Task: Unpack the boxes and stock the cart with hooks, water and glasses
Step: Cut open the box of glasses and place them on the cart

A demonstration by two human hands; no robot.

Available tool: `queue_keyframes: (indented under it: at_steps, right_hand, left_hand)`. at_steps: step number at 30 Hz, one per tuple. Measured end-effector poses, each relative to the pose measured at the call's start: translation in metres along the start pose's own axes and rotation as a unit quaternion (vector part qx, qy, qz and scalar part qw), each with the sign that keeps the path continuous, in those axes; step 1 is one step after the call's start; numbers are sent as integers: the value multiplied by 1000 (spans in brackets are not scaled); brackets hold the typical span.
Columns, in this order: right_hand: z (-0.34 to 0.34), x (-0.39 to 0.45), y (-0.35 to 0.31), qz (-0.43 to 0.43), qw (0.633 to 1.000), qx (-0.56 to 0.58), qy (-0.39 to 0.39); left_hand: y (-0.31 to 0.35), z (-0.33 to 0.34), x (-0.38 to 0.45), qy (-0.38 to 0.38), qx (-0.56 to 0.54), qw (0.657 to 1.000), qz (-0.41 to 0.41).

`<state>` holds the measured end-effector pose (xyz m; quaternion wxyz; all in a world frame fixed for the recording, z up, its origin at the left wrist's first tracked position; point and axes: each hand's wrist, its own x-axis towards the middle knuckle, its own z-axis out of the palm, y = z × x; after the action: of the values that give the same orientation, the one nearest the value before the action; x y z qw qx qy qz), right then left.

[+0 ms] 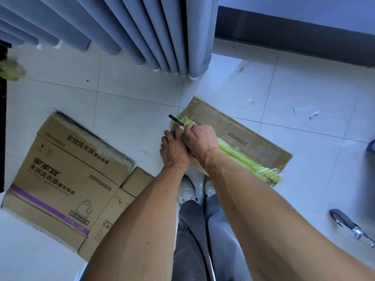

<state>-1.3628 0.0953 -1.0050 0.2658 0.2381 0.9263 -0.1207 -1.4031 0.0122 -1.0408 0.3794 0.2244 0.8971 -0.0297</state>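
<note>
A sealed cardboard box (pixel 239 130) marked 65242227 lies on the tiled floor, with green-yellow tape (pixel 245 159) running along its near seam. My right hand (pixel 199 138) grips a thin black tool (pixel 175 119) whose tip sticks out over the box's left end on the tape. My left hand (pixel 172 147) rests against the box's left edge, fingers bent at the corner, right beside the other hand. Whether the tool is a knife or a pen I cannot tell.
A larger printed carton (pixel 67 175) with a purple stripe stands to the left, a smaller box (pixel 138 181) against it. Grey curtain folds (pixel 142 33) hang behind. Two cart wheels (pixel 343 221) show at the right edge. Scraps of tape litter the floor.
</note>
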Motion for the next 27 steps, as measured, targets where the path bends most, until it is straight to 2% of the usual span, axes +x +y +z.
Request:
queue_keyframes:
  at_steps: [5, 9, 19, 23, 27]
  right_hand:
    - [0, -9, 4, -24, 999, -23, 17]
    - [2, -16, 0, 2, 1000, -4, 26]
    - [21, -35, 4, 29, 998, 32, 53]
    - [33, -57, 18, 57, 998, 34, 19]
    - [59, -107, 64, 132, 988, -43, -62]
  left_hand:
    - [-5, 6, -1, 4, 1, 1000, 0]
    - [-6, 13, -1, 12, 13, 1000, 4]
    - [-17, 13, -7, -32, 58, 998, 6]
    - [-17, 11, -4, -39, 85, 996, 1]
    - [-7, 10, -9, -46, 74, 996, -14]
